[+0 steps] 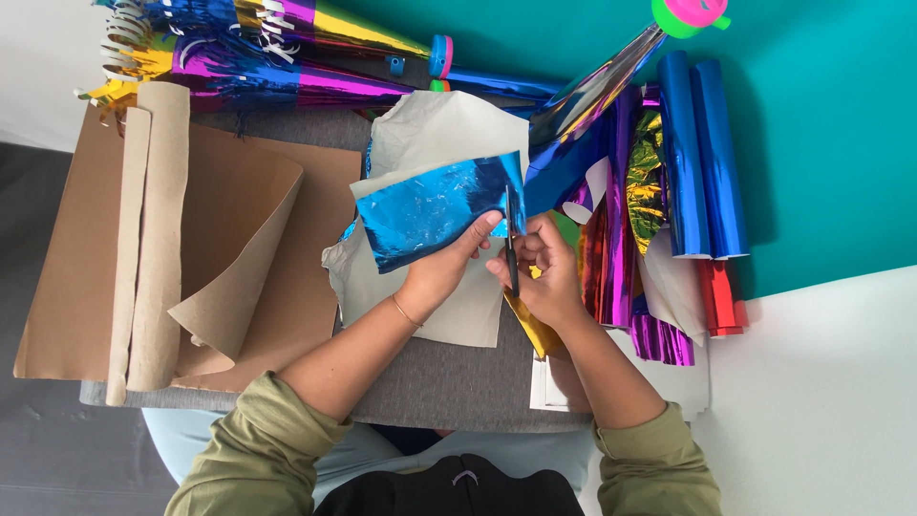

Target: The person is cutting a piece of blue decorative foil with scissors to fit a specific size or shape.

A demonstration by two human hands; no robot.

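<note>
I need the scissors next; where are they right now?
The scissors are mid-frame in the head view, gripped by the right hand, blades at the blue foil sheet that the left hand holds.

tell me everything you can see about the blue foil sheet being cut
The blue foil sheet is shiny, metallic and crinkled, with a pale paper-like backing showing along its top edge. It is roughly rectangular and held up, tilted, above a pale paper sheet. The left hand pinches its lower right edge, thumb on the blue face. The scissors, in the right hand, meet its right edge, blades pointing upward.
</note>
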